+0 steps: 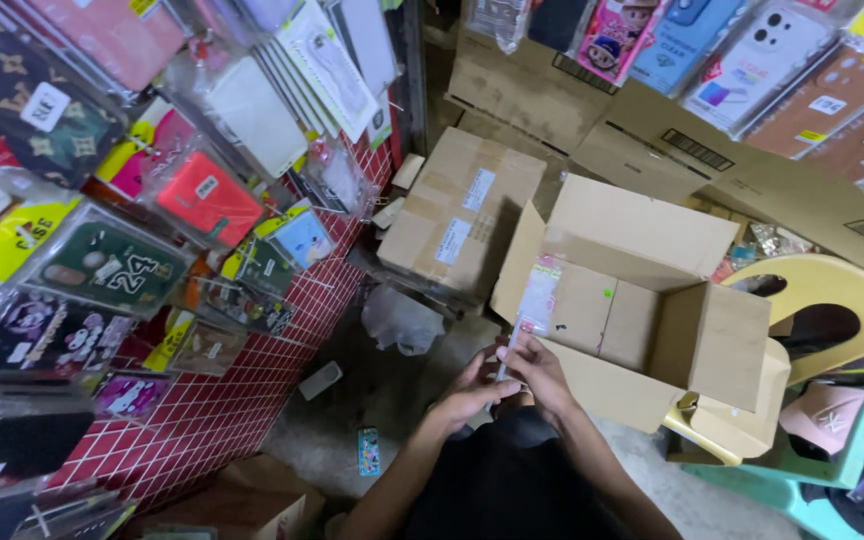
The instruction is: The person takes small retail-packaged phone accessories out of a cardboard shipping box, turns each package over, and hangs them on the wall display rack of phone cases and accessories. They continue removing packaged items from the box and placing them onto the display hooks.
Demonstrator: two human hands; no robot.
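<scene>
Both hands closed on a clear packet [535, 300] at near flap of open carton [642, 310]: left hand [472, 385] pinches low edge, right hand [542, 370] beside it. Step judged: sorting stock at box. Next needs firm two-hand grip, pkt upright.

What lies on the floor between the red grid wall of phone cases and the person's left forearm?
In the head view, a small blue phone case lies flat on the grey floor between the red grid wall and the left forearm, touching neither.
</scene>
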